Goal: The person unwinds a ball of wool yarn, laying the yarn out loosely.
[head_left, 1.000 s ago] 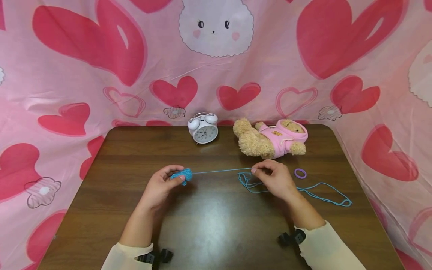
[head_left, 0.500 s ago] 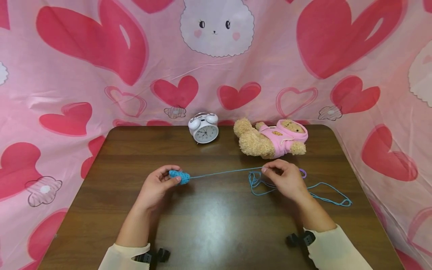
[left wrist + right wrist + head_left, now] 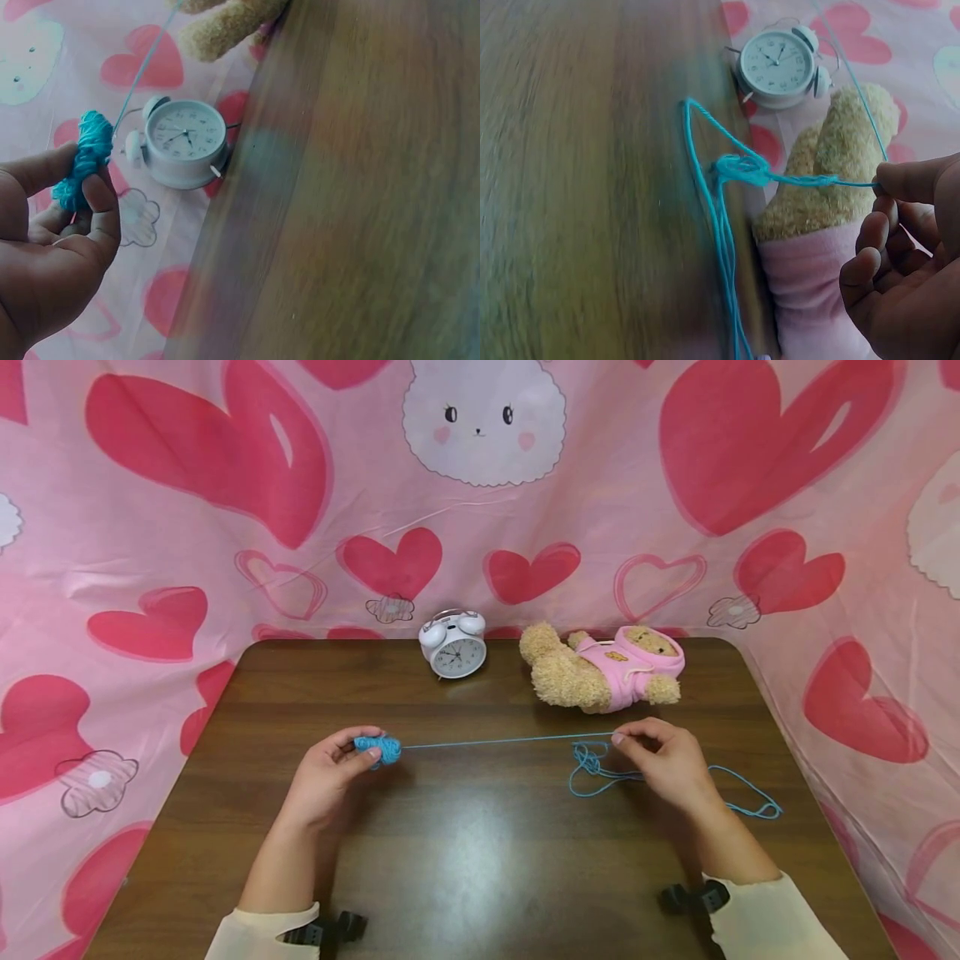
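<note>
Gripping blue yarn bundle [image 3: 386,748], left, w/ left hand [image 3: 322,779]; pinching strand [image 3: 510,741], right, w/ right hand [image 3: 671,766] above loose loops [image 3: 741,169] on table [image 3: 480,877]. Can make out numbered dial [image 3: 459,657] on white clock [image 3: 453,638], far side (can't read patch [image 3: 617,657] on bear hoodie [image 3: 621,683], far right).

free room over near tabletop [image 3: 480,868], taut blue yarn [image 3: 510,741] across its middle, clock [image 3: 453,647] and teddy bear [image 3: 606,672] behind

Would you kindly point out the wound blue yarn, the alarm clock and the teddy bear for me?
Wound blue yarn [image 3: 94,150]: left wrist view, on the middle of its windings.
Alarm clock [image 3: 458,657]: head view, on its dial.
Teddy bear [image 3: 611,673]: head view, on its clothed torso.
</note>
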`<move>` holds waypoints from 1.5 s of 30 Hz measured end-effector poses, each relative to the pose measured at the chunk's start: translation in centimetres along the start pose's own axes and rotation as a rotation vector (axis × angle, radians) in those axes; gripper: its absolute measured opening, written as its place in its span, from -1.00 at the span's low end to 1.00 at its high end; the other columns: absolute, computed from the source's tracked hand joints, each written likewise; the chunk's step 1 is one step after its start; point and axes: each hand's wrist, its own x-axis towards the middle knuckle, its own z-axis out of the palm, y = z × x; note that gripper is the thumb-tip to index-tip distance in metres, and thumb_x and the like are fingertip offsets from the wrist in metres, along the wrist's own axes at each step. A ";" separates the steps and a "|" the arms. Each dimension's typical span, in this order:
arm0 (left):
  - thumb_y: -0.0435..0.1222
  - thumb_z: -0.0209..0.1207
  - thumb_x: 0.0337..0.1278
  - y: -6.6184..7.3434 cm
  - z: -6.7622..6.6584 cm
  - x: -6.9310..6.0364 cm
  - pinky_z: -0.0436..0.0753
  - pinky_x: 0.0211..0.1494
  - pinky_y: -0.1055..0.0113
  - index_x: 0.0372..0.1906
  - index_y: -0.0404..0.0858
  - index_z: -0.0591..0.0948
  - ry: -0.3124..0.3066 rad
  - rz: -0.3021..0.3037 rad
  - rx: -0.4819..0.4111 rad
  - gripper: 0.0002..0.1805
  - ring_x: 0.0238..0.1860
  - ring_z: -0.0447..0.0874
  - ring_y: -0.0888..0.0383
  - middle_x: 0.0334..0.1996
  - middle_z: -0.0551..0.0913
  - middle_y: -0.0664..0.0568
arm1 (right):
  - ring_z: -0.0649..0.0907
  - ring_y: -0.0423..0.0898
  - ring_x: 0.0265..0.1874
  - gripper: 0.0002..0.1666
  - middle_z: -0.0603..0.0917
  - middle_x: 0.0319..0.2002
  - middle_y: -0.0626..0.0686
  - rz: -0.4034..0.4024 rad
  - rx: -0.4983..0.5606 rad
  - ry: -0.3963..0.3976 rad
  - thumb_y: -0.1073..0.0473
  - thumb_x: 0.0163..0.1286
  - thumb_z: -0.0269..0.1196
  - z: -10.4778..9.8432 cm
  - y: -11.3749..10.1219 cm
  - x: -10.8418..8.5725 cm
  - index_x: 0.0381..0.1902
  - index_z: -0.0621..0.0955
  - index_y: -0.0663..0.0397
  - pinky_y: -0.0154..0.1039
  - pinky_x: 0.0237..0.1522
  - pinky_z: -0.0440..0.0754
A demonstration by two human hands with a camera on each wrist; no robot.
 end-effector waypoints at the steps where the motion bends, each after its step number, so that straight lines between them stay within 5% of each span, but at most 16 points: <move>1: -0.27 0.34 0.37 -0.1 -0.1 0.0 0.70 0.09 0.35 0.26 -0.41 0.55 0.001 0.000 0.005 -0.52 -0.01 0.71 0.13 0.08 0.69 0.02 | 0.60 -0.19 -0.38 -0.90 0.78 -0.27 -0.01 0.003 -0.004 0.004 0.12 0.39 0.43 -0.1 0.1 0.0 -0.24 0.80 0.02 -0.43 -0.36 0.49; 21: -0.41 0.30 0.35 -0.7 -1.3 -0.5 0.67 0.08 0.42 0.33 -0.42 0.51 -0.047 -0.012 0.108 -0.50 0.05 0.68 0.13 0.28 0.56 -0.39 | 0.60 -0.40 -0.34 -0.82 0.80 -0.23 0.00 0.016 -0.097 0.094 0.04 0.41 0.42 -2.9 1.2 -0.1 -0.21 0.81 0.02 -0.49 -0.31 0.48; 27: -0.30 0.34 0.36 -0.7 -1.9 -0.8 0.67 0.06 0.45 0.32 -0.47 0.47 0.040 0.004 0.069 -0.45 0.01 0.67 0.20 0.17 0.64 -0.15 | 0.60 -0.40 -0.33 -0.79 0.79 -0.25 -0.08 0.069 -0.096 0.094 0.01 0.43 0.40 -3.8 1.6 -0.5 -0.18 0.80 0.02 -0.49 -0.31 0.49; 36: -0.42 0.22 0.44 -0.9 -3.6 -1.2 0.65 0.08 0.45 0.21 -0.44 0.52 0.064 0.078 -0.215 -0.66 0.04 0.66 0.20 0.02 0.71 0.08 | 0.58 -0.48 -0.36 -0.76 0.76 -0.32 -0.24 0.103 -0.123 0.133 0.04 0.43 0.40 -5.2 3.0 -1.3 -0.16 0.80 0.10 -0.52 -0.33 0.48; 45: -0.42 0.26 0.40 -0.9 -5.4 -1.9 0.66 0.09 0.47 0.27 -0.45 0.51 0.027 0.038 -0.098 -0.58 0.06 0.67 0.22 0.10 0.70 0.07 | 0.53 -0.55 -0.33 -0.70 0.64 -0.34 -0.53 0.144 -0.124 0.175 0.02 0.42 0.41 -7.0 3.8 -1.5 -0.08 0.79 0.14 -0.55 -0.32 0.44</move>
